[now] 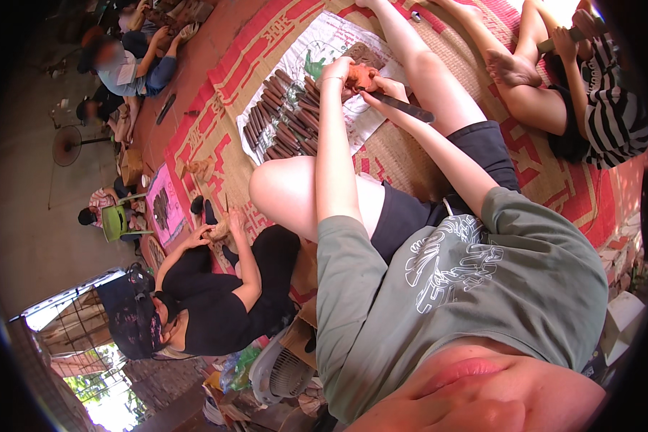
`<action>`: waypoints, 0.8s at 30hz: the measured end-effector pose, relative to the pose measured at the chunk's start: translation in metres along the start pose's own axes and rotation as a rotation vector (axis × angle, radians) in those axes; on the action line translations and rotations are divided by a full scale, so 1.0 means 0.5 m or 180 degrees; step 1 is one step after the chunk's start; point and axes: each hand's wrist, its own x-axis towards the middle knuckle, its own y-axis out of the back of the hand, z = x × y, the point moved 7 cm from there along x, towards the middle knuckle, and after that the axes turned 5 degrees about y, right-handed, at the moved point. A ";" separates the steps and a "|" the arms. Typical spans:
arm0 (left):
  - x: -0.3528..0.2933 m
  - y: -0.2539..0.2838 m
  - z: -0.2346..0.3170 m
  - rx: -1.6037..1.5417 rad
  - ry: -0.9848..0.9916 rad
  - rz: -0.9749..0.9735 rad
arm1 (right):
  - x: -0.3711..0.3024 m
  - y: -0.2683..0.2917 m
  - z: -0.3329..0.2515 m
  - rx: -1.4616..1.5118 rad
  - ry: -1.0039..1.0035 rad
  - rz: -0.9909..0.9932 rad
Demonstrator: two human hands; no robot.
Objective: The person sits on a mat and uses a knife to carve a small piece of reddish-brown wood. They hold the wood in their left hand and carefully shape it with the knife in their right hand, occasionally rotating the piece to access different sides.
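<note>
My left hand point(336, 70) is closed around a small orange-red carved-looking piece point(363, 76), whose exact kind I cannot make out. Against its right side is my right hand point(390, 89), fingers closed on a long dark-handled knife point(405, 109). The handle lies back across my right wrist; the knife's working end is hidden near the piece. Just beyond both hands sits a rough brown lump point(365, 55). To the left, many dark brown sticks point(288, 119) lie in rows on a white printed cloth point(331, 32).
A red and tan woven mat point(389, 155) spreads under my legs. Close on the left, a person in black point(212, 309) works a pale piece by hand. Another in stripes point(612, 108) sits at the far right. Near my left side stands a fan point(284, 374).
</note>
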 end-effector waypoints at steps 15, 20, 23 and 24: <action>-0.063 -0.024 0.031 -0.0364 -0.0404 0.0001 | 0.003 0.001 0.003 -0.0055 0.0181 -0.0101; -0.027 -0.034 0.029 -0.0202 -0.0280 0.0156 | 0.012 0.015 -0.010 -0.0132 0.0403 -0.0166; 0.109 -0.013 -0.016 0.0091 -0.0338 0.0493 | -0.013 -0.004 -0.016 -0.0176 0.0403 -0.0355; 0.120 -0.011 -0.013 0.0206 -0.0452 0.0577 | -0.016 -0.001 -0.016 -0.0185 0.0377 -0.0300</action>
